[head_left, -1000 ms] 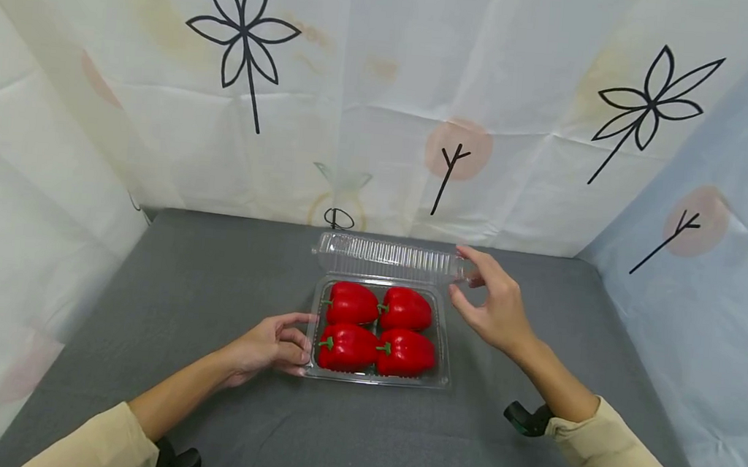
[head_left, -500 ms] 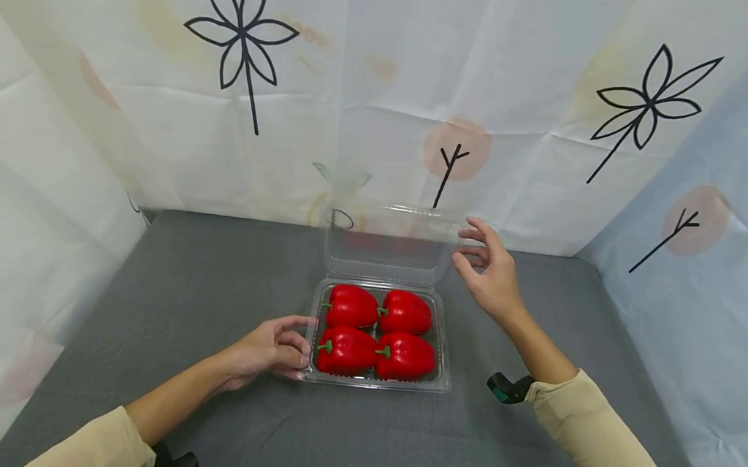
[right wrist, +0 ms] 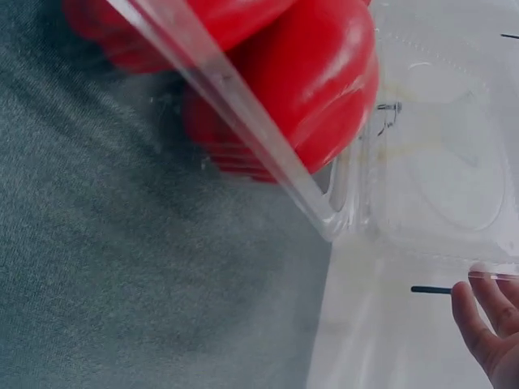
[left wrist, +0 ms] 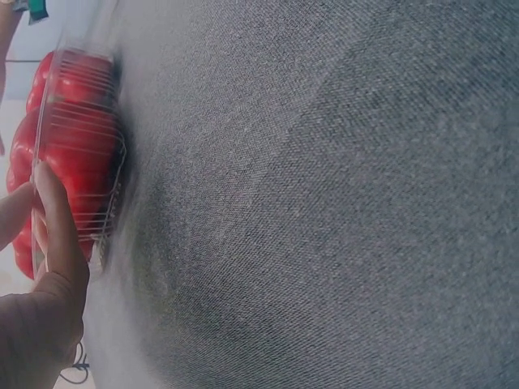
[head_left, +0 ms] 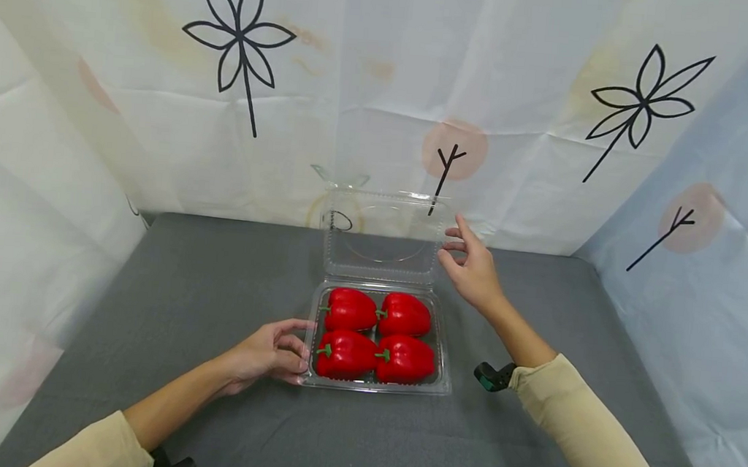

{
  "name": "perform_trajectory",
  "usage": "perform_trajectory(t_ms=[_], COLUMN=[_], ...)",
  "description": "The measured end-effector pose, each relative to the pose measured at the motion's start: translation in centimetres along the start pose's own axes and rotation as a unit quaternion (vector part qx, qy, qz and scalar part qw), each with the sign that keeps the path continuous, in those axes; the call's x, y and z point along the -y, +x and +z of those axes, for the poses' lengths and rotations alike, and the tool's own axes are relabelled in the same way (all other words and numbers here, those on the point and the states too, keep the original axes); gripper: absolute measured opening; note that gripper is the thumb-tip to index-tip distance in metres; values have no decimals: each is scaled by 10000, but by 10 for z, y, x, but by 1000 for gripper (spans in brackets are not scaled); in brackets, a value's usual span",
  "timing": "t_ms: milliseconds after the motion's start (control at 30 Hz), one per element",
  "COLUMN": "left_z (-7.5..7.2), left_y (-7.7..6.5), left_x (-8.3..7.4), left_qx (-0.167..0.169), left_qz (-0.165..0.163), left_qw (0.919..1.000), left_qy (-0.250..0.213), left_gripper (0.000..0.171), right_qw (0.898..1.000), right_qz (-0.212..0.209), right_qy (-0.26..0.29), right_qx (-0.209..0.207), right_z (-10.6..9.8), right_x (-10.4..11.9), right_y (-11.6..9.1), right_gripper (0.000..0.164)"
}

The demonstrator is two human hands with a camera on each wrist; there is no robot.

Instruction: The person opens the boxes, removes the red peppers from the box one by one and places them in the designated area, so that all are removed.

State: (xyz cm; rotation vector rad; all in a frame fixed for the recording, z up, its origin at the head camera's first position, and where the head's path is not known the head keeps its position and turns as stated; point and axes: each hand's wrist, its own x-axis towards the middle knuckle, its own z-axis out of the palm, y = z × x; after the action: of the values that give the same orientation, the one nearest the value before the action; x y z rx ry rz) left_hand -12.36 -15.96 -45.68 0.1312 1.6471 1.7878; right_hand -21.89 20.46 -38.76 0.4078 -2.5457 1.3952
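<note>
Head view: the box (head_left: 375, 388) sat on the tabletop (head_left: 357, 445), its four peppers (head_left: 347, 355) in two rows, stems toward nine o'clock. The left hand (head_left: 272, 352) pinched the box's rim at nine o'clock, thumb against fingers. The right hand (head_left: 473, 271), between one and two o'clock, was loosely spread with a clear gap between thumb and fingers, its fingertips at the side edge of the lid (head_left: 383, 241), which stood raised on its hinge at twelve o'clock. With the peppers all inside, the step appeared to be closing up; the next move seemed to call for guiding the lid toward six o'clock, down over the peppers, with the left hand steadying the box.
</note>
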Motion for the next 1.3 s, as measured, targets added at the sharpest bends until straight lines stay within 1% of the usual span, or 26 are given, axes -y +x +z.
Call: perform_trajectory(t_ms=[100,400,567,833,1033,1300], left_z=[0,4,4,4,4,3], left_y=[-1,-6,-7,-7,-7,-7], left_x=[0,1,1,3,4,4], left_qx=[23,118,97,68,87,138], left_qz=[12,65,26,-30,-43,-45], left_qw=[10000,9999,9999,10000,9999,9999], left_qy=[-7,-32,-66,-18,-25,-46], left_gripper=[71,71,70,70,70,71], right_qw=[9998,9985,9967,9910,9895,9874], right_qz=[137,113,189,247,343,466], right_qy=[-133,-505,-730,-1224,-1271,-1247], right_qx=[105,205,305,492,600,855], right_z=[2,10,14,26,30,30], right_x=[-3,-12,-23,-41,-49,-52], right_y=[2,-1,-2,-15,-23,-23], right_gripper=[70,65,65,63,60,56])
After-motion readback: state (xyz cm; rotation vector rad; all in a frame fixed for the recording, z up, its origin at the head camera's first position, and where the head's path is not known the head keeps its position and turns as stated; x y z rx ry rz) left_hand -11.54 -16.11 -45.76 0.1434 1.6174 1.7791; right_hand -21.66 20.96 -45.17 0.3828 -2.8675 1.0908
